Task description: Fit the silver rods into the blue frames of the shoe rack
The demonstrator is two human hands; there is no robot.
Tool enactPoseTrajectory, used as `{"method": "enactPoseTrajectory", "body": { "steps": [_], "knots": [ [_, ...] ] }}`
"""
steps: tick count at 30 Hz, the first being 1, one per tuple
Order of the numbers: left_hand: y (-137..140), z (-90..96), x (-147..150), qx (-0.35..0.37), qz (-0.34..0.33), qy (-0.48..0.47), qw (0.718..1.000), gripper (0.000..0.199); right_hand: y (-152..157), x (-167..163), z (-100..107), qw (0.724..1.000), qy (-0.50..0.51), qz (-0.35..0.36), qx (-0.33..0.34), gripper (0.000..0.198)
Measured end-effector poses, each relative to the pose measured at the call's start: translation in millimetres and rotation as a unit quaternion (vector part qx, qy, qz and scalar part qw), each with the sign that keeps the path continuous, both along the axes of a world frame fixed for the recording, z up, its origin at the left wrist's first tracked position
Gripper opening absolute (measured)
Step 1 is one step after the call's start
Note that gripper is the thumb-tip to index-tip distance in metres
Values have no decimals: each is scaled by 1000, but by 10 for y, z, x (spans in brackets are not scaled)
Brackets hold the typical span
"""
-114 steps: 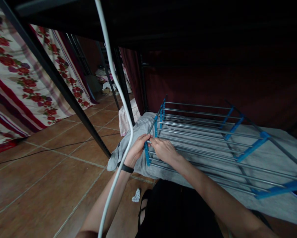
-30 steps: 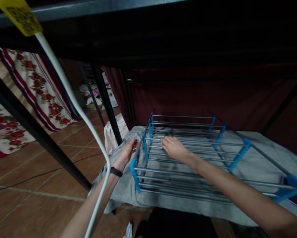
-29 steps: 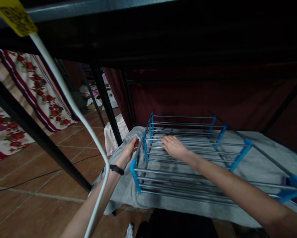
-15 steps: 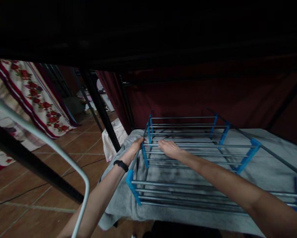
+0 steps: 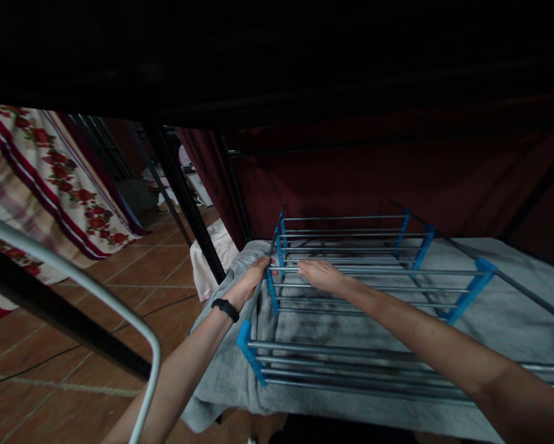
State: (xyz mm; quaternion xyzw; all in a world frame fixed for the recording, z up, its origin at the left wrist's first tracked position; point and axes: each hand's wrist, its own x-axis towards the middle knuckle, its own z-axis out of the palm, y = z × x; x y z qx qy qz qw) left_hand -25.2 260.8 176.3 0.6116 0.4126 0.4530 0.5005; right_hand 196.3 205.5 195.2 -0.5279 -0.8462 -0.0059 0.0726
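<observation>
A shoe rack of grey metal tubes and blue plastic joints (image 5: 471, 290) lies across a grey blanket (image 5: 332, 327). My left hand (image 5: 257, 272), with a black band on its wrist, is closed round the rack's side pole beside a blue joint at the left end. Just to the right, my right hand (image 5: 317, 274) has its fingers curled over a horizontal tube (image 5: 397, 271) near that same joint. Its fingertips are partly hidden behind the tube and the hand. A nearer row of tubes passes under my right forearm.
Black bed posts (image 5: 184, 197) and a pale curved metal rail (image 5: 96, 290) stand at the left. A dark bunk hangs low overhead. Maroon cloth (image 5: 350, 179) covers the back. A floral curtain (image 5: 64, 179) and a cable (image 5: 50, 357) on the tiled floor are farther left.
The fingers of my right hand look more curled round the tube. The rack's right side appears slightly farther right and lower, while my left hand keeps its place on the pole.
</observation>
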Motion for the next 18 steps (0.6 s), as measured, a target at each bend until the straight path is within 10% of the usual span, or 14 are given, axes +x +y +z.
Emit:
{"method": "enactPoseTrajectory", "body": {
  "steps": [18],
  "knots": [
    [68, -64, -6, -63, 1, -20, 998, 28, -7, -20, -18, 1000, -8, 1, 9, 33]
  ]
}}
